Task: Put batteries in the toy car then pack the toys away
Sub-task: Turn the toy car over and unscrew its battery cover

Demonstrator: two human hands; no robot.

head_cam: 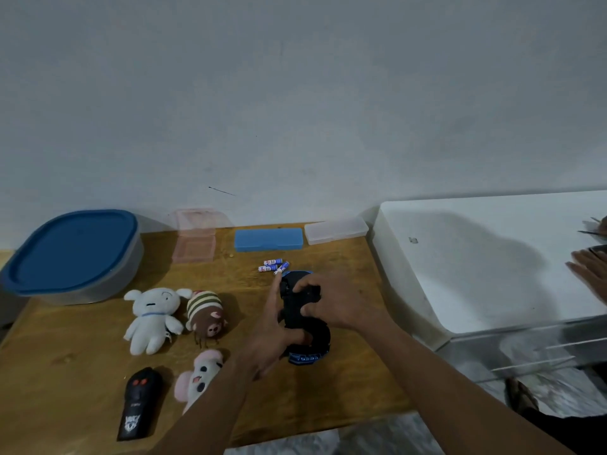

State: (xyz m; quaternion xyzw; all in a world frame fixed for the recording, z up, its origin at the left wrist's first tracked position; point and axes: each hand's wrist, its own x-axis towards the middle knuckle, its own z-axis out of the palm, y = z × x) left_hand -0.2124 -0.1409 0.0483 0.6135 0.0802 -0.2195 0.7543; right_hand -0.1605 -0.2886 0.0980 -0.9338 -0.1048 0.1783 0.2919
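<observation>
- Head view: the left hand [276, 326] and the right hand [331, 303] both clasp the toy car [303, 318], held just above the wooden table [82, 362] and turned underside up.
- The step looks like opening the battery bay; the left should steady the body while the right thumb works the cover.
- The car's long axis runs away from the person, one blue-rimmed end near, the other far.
- Just beyond the grip lie the batteries [274, 266], loose.

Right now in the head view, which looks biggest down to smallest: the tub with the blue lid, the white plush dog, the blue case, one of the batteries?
1. Tub with the blue lid
2. White plush dog and blue case: similar, the case lies farther back, so unsure
3. Battery
</observation>
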